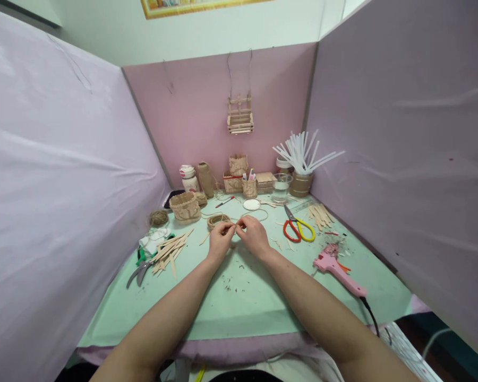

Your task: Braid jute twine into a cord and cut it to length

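Centrally in frame, left hand (221,241) and right hand (254,237) are held close, fingertips drawn together in pinches, probably for fine control. Twine (214,222), coiled just beyond left hand, seems gripped there; strand mostly hidden. At right of frame, scissors (295,219) are laid handles nearest, perhaps for quick grasping; pink glue gun (336,268) is rested apart, cord (370,312) led toward lower right.

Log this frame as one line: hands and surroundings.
left hand: pinched | right hand: pinched | anything held: unclear | beyond: twine coil | right side: scissors, glue gun
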A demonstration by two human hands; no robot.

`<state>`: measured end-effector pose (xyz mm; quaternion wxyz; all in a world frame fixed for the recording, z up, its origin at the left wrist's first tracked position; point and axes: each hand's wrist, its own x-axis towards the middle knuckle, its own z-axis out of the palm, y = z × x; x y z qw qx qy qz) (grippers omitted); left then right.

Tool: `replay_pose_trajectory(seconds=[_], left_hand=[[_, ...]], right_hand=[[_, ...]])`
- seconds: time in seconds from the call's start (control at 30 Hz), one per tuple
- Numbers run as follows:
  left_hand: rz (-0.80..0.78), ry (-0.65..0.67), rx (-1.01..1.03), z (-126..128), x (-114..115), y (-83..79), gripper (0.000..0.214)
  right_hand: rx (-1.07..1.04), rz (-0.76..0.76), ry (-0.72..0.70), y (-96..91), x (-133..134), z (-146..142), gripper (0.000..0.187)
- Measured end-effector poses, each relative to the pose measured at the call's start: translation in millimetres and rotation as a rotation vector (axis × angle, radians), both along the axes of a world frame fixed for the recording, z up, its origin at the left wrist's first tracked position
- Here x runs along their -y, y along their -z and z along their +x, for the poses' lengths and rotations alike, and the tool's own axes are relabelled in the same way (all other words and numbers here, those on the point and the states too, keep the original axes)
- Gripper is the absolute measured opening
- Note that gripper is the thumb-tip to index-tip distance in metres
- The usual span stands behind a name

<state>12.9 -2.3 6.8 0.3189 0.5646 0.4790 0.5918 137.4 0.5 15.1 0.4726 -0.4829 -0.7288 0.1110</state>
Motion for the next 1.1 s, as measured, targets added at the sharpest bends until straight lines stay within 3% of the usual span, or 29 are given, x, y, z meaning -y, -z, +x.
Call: replay_pose_trajectory(seconds=[0.17, 0.33, 0.43, 0.53, 0.67, 0.83, 1.1], left_hand=[[-0.187, 0.024, 0.224, 2.1, -0.2, -2.4, 0.009], [-0.561, 0.280, 0.652, -2.4, -3.9, -11.9, 0.013], [-0.698, 0.374, 0.769, -5.3, -4.5, -16.7, 0.014], [-0.597, 0.354, 0.725, -5.1, -3.5, -17.0, 0.016], [-0.393, 0.233, 0.527, -3.3, -2.2, -12.6, 0.027], [-0.280, 0.206, 0.347, -3.2, -4.5, -4.4, 0.032], [-0.159, 0.218, -0.084, -2.7, -3.6, -3.1, 0.022]], right_hand=[[0.013, 0.045, -0.013, 1.5, 0.7, -1.6, 0.009], [-0.040, 0.118, -0.113, -1.1, 3.1, -1.6, 0.009], [-0.107, 0.104, -0.146, -2.7, 3.7, -1.3, 0.010], [-0.211, 0.012, -0.164, -2.6, 2.0, -0.8, 0.012], [-0.317, -0.100, -0.183, -0.3, -3.5, 0.3, 0.012], [-0.364, -0.214, -0.203, 1.4, -10.6, 3.3, 0.017], [-0.307, -0.224, -0.073, 12.2, -17.4, -0.5, 0.011]])
